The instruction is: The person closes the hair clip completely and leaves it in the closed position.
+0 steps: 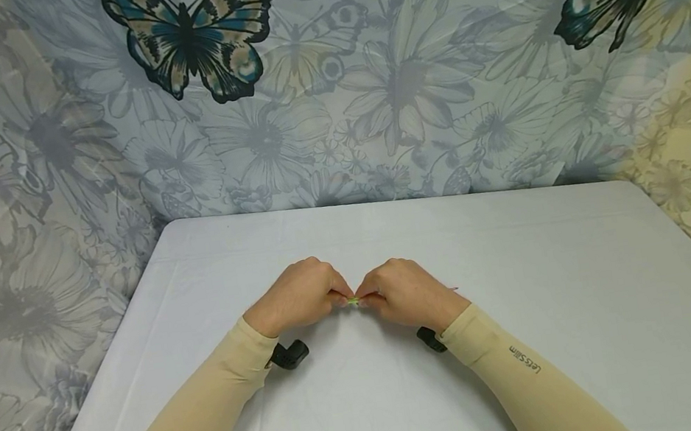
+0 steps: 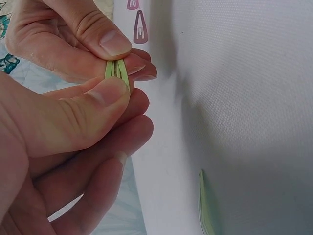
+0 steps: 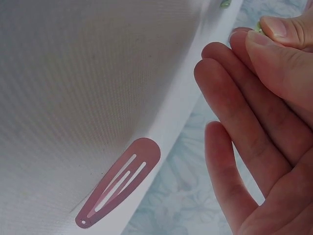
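Note:
Both hands meet over the middle of the table and pinch a small light green snap hair clip (image 2: 117, 68) between them. My left hand (image 1: 303, 292) grips one end between thumb and index finger, its other fingers loosely bent in the left wrist view. From the opposite side, my right hand (image 1: 407, 292) pinches the other end with thumb and fingertips. Fingertips cover both ends of the clip, leaving the slotted middle visible. A pink snap hair clip (image 3: 120, 181) lies on the table beside the right hand.
A white cloth covers the table (image 1: 348, 409). Another green clip (image 2: 205, 210) lies on it near the left hand. Pink clips (image 2: 140, 27) show beyond the right hand in the left wrist view. A butterfly-and-flower patterned curtain (image 1: 406, 80) hangs behind the table.

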`<state>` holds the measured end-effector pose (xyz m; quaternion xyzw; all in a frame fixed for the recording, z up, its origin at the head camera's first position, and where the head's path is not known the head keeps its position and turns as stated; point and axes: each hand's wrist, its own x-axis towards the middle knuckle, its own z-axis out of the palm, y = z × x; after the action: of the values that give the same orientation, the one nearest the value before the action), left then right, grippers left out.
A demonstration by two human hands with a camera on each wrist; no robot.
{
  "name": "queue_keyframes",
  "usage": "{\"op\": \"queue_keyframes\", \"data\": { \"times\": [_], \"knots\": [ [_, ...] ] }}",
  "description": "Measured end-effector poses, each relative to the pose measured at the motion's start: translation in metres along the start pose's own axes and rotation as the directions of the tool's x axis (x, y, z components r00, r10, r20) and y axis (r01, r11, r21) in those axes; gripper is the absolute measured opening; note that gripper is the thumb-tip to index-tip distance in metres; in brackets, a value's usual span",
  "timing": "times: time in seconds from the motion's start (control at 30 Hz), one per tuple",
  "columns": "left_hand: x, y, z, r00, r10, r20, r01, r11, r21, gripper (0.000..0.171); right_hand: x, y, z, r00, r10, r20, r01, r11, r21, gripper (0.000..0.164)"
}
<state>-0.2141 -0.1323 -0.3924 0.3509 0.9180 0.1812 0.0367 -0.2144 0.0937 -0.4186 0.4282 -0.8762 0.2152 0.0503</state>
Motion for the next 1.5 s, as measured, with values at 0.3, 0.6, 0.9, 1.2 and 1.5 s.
{"op": "queue_keyframes", "data": {
  "times": [0.3, 0.6, 0.9, 1.2, 1.5],
  "knots": [
    [-0.0005, 0.0008, -0.0002, 1.0, 0.004, -0.007, -0.004, 1.0, -0.013, 0.015, 0.0, -0.0001, -0.0009, 1.0, 0.0, 0.009, 0.0, 1.0, 0.014, 0.011],
    [0.0001, 0.0005, 0.0, 1.0, -0.015, -0.001, 0.015, 1.0, -0.02, 0.014, -0.0004, 0.0004, -0.0004, 1.0, 0.006, 0.001, -0.006, 1.0, -0.003, 0.013],
    [0.0005, 0.0007, 0.0016, 0.999, -0.041, 0.006, 0.041, 0.999, -0.018, 0.014, 0.0001, -0.0006, -0.0006, 0.998, 0.055, 0.02, -0.055, 0.998, -0.018, 0.01],
    [0.0006, -0.0006, 0.0028, 0.998, -0.069, -0.008, 0.069, 0.997, -0.022, 0.017, 0.0013, -0.0023, -0.0039, 0.993, 0.117, 0.037, -0.116, 0.993, -0.006, 0.01],
    [0.001, -0.0013, 0.0036, 0.996, -0.084, 0.004, 0.084, 0.995, -0.043, 0.015, 0.0018, -0.0034, -0.005, 0.991, 0.124, 0.043, -0.124, 0.992, -0.001, 0.01]
  ]
}}
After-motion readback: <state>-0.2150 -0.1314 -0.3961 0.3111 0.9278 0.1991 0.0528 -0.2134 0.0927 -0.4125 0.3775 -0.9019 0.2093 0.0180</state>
